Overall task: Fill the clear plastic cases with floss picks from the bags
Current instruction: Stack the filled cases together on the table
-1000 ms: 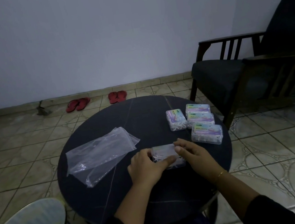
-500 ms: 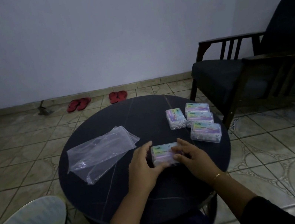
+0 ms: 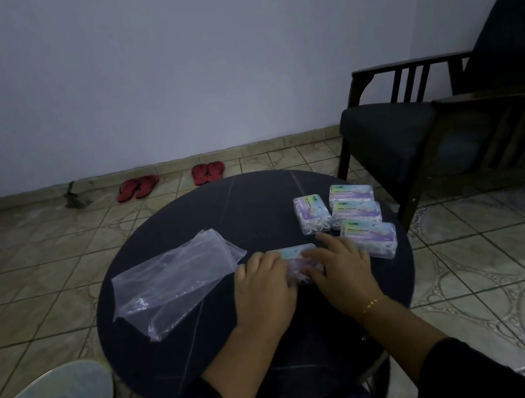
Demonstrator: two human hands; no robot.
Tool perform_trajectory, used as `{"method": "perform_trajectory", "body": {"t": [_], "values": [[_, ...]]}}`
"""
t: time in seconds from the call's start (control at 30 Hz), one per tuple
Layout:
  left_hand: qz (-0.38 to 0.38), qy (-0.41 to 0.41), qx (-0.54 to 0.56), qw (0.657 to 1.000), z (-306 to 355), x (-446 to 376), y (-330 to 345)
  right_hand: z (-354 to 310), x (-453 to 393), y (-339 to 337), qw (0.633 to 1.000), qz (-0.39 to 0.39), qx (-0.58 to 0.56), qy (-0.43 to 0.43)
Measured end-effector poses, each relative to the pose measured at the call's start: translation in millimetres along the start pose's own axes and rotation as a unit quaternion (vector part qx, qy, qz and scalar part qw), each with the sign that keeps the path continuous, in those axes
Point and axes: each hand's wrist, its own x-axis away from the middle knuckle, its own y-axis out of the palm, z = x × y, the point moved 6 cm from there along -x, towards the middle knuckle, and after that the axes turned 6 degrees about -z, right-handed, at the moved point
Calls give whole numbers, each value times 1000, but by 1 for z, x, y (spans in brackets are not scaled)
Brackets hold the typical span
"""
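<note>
Left hand (image 3: 262, 280) and right hand (image 3: 338, 264) both hold the case (image 3: 293, 253) mid-worktop (image 3: 183, 358), fingers curled round its ends; lid looks down, though it's dim. We'd press evenly till it seats. Four filled cases (image 3: 370, 238) sit right, empty bags (image 3: 177, 279) left.

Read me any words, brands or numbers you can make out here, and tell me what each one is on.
No text is legible.
Four closed floss pick cases at the table's right: pastel lid labels with printed lines, too small and blurred to read.
Case between left hand and right hand: label partly covered, blurred.
Empty plastic bags: no visible print.
</note>
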Motion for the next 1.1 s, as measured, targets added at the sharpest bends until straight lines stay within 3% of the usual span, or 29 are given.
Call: {"method": "perform_trajectory", "body": {"t": [0.17, 0.4, 0.57, 0.77, 0.97, 1.1], "values": [[-122, -10, -55, 991, 4, -50, 12, 18, -35, -26, 992, 82, 39, 93], [-252, -9, -88, 964, -15, -109, 39, 57, -79, -16, 976, -34, 119, 178], [-316, 115, -24, 942, 2, -134, 50, 57, -93, -12, 973, -44, 130, 187], [-349, 147, 12, 925, 10, -149, 73, 64, -111, -16, 968, -36, 153, 195], [-267, 131, 68, 952, -7, -158, 80, 64, -137, -4, 965, -100, 158, 185], [-241, 76, 34, 967, -34, -169, 89, 55, -152, 0, 968, -105, 170, 154]]}}
